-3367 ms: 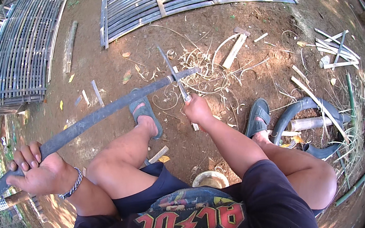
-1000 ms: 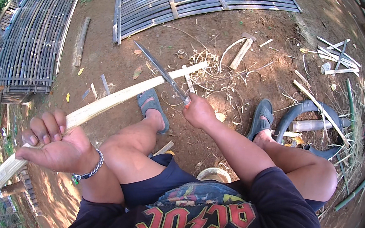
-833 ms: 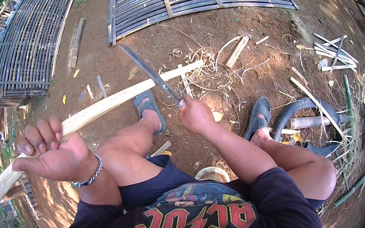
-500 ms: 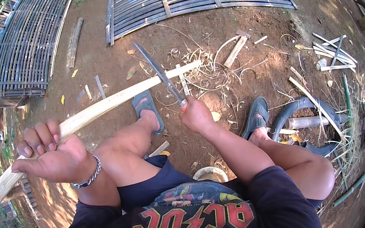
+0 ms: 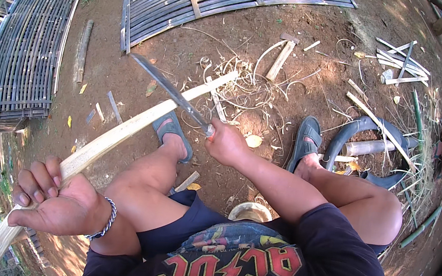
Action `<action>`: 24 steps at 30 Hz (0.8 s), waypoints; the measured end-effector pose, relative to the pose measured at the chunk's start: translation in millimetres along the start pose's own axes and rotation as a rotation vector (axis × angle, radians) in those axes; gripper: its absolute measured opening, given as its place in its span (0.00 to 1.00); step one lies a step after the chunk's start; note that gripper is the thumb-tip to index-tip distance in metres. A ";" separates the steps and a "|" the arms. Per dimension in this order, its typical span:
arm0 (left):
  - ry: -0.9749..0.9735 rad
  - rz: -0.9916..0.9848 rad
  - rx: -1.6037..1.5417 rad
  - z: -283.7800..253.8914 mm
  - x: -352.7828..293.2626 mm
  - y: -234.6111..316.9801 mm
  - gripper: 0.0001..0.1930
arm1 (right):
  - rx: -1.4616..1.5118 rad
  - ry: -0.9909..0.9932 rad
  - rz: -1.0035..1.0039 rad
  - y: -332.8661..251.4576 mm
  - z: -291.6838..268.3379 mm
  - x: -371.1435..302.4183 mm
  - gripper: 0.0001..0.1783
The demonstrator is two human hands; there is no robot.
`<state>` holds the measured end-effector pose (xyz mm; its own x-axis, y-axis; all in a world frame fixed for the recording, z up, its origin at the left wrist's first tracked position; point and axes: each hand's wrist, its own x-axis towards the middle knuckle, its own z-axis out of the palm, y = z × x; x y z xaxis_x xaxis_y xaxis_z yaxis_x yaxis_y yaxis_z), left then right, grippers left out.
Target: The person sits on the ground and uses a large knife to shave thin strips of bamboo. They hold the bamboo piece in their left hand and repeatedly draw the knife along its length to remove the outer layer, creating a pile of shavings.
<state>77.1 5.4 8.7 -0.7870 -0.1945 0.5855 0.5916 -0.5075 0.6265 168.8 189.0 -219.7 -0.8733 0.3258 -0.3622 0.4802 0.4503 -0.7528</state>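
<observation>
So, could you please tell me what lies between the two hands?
In the head view, the left knee lies between the left hand and the right hand.

The long strip [image 5: 118, 137] running from lower left to centre is pale, matt split bamboo, fibrous at its end; the blade [image 5: 168, 89] above it is dull grey metal; woven panels [image 5: 15, 61] at upper left look weathered, grey, rough; the ground [image 5: 237, 32] is dry reddish dirt.

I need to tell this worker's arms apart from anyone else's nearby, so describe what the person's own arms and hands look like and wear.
Both forearms are bare, with no gloves on either hand. The left hand has a silver chain-link bracelet around its wrist. The right hand shows no jewellery. The right upper arm is covered by the short sleeve of a dark navy T-shirt with red printed lettering.
</observation>
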 end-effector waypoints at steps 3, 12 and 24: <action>-0.023 -0.014 -0.037 -0.8 3.5 0.3 0.23 | 0.032 0.049 -0.124 0.7 3.2 8.0 0.21; -0.056 -0.052 -0.066 -1.7 4.8 -5.8 0.22 | 0.032 0.085 0.022 26.6 14.2 24.0 0.20; -0.108 -0.077 -0.061 -8.1 11.5 -9.0 0.20 | -0.027 -0.027 0.095 47.0 5.5 40.1 0.20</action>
<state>61.3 1.0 5.6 -0.8044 -0.0633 0.5908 0.5158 -0.5680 0.6413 155.9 218.7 -272.6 -0.8253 0.3458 -0.4465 0.5629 0.4407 -0.6992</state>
